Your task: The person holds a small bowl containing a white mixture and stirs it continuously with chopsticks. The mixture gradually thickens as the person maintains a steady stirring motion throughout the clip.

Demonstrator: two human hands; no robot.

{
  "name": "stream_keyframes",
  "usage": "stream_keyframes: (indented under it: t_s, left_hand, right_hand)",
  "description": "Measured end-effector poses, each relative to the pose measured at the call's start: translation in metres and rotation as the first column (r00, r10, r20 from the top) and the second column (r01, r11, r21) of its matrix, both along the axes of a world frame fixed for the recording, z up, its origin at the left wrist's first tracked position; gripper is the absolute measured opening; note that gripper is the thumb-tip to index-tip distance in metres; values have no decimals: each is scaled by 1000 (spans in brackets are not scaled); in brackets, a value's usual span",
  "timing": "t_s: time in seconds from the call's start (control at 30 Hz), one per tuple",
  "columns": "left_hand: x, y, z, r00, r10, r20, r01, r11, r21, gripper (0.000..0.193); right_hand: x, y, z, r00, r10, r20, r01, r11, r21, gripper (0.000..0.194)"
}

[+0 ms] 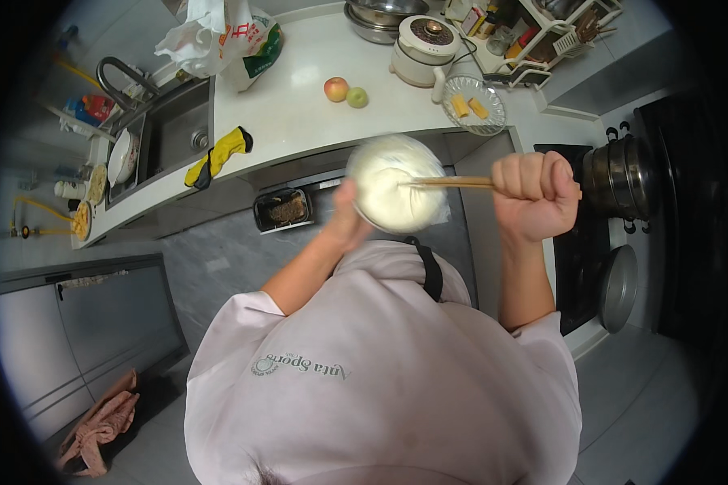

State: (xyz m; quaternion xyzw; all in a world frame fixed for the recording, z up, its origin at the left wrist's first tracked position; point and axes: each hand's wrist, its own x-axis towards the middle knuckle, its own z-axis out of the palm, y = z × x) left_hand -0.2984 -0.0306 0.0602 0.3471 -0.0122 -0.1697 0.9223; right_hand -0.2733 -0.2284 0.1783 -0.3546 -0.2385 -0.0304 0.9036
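My left hand (347,215), blurred, holds a round bowl (421,148) by its near left side, in front of my body. A thick, pale cream batter or soft dough (385,197) lies in the bowl, with a fold near its middle. My right hand (535,195) is closed in a fist around wooden chopsticks (455,182). Their coated tips sit in the pale mixture, and the shafts lie nearly level across the view. The bowl's rim is smeared by motion, and its underside is hidden.
A white counter (291,115) runs beyond the bowl, bearing two apples (346,92), an electric cooker (426,51) and a glass plate (476,103) with yellow pieces. Yellow-black gloves (221,156) lie by the sink (176,130). A stacked pot (619,176) stands right; a bin (283,209) sits below.
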Motion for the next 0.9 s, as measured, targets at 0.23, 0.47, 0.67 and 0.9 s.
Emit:
stream_keyframes:
  t_s: [0.23,0.47,0.67,0.9]
  left_hand:
    - [5,7,-5,997,76,15,-73,989,-129,101]
    - [1,-14,-12,985,-157,65,138,963,231,102]
    - [16,8,-1,1000,6,29,-5,1000,-25,97]
    - [-11,-22,2,975,-223,-24,221,974,-57,100]
  right_hand:
    - [-20,-1,-12,992,113,63,-113,994,-6,38]
    - [-10,0,-14,988,-73,136,77,997,-19,37]
    - [-29,3,-16,994,8,110,-8,1000,5,39]
    - [-31,5,5,976,34,215,-6,992,-127,44]
